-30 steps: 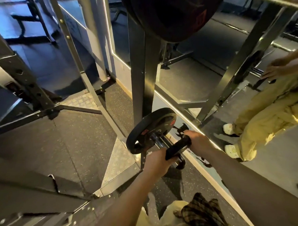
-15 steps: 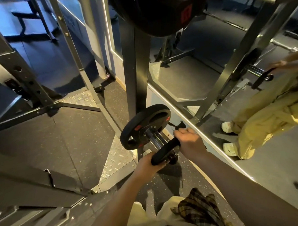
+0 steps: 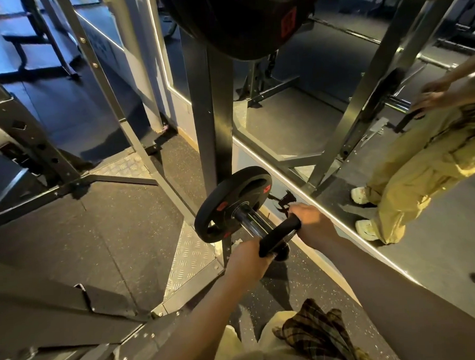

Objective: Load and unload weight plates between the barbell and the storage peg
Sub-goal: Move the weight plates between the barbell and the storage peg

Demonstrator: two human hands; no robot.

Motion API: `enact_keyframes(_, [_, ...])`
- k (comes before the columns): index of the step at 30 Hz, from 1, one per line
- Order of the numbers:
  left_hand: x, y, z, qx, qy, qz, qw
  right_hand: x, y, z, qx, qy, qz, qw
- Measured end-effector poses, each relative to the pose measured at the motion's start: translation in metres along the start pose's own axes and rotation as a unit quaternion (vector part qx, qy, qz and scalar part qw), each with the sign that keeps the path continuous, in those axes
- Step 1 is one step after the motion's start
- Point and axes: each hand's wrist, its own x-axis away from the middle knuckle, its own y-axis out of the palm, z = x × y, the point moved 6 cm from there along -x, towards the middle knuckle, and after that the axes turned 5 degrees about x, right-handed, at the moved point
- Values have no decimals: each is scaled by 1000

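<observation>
Both hands point(image 3: 249, 261) (seemingly) at plate point(image 3: 279, 237) edges

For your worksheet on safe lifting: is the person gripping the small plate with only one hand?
No: the left hand and right hand each hold one side of the small plate at the peg.

Gym interior: dark speckled rubber floor point(image 3: 124, 239); steel diamond-plate panel point(image 3: 189, 252) at the black rack upright point(image 3: 211, 113); wall mirror point(image 3: 321, 75) with lit edge strip; dim bluish light at left.
</observation>
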Motion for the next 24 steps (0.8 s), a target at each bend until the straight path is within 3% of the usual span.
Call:
enact_keyframes(6, [-4,1,0,10,7,-36,999,2,1,-1,-51,33,37,997])
enact_keyframes(12, [-3,-1,-8,48,29,-122,991,9,-9,-15,91,52,17,994])
enact_keyframes(17, [-2,5,-33,86,34,-147,985,21,-14,-40,206,33,-14,978])
enact_keyframes(24, [1,16,-47,173,7,-143,974,29,-18,-55,220,34,-41,974])
